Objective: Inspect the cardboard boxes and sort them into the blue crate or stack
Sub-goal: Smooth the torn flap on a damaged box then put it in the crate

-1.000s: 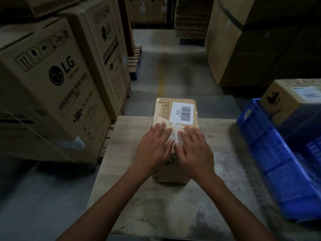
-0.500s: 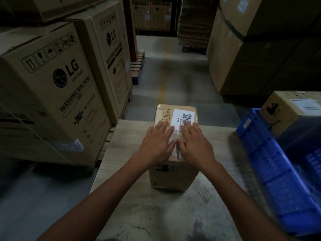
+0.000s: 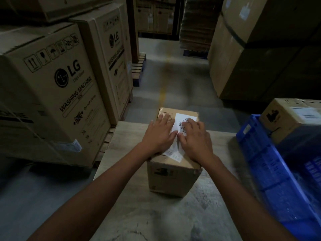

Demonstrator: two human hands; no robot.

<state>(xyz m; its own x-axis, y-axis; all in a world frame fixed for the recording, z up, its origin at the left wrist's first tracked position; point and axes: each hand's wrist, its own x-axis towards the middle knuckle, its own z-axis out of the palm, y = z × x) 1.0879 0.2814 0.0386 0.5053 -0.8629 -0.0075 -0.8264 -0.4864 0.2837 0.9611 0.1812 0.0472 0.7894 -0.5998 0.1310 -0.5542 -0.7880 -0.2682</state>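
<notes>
Head view. A cardboard box (image 3: 173, 173) is seen at centre frame, resting on the counter (image 3: 132, 197) toward its far edge. Whether the far end overhangs that edge cannot be told.

The left hand (image 3: 157, 136) and right hand (image 3: 195, 141) are laid flat on the top face, side by side, thumbs almost touching. Fingers are extended and nothing is gripped by either hand. A white barcode label (image 3: 180, 122) at the upper end of the top face is partly covered by the right hand's fingertips.

Step judged: inspection. The top face is being pressed or felt, and sorting is not yet begun. The blue crate (image 3: 260, 153) is noted at the right of the frame. A second box (image 3: 286, 122) at upper right appears to sit in or on it. Large washing machine cartons (image 3: 52, 93) fill the left of the frame.

Next move, as judged: a verdict on the box's condition is required. The hands would then need to be shifted from the top to opposite side faces, since flat palms give no hold for a lift.

Orientation: the long axis runs from lower centre toward upper centre of the frame, slightly tilted. A short end face is turned toward the camera, and the labelled end points up-frame. The label print lies sideways.
</notes>
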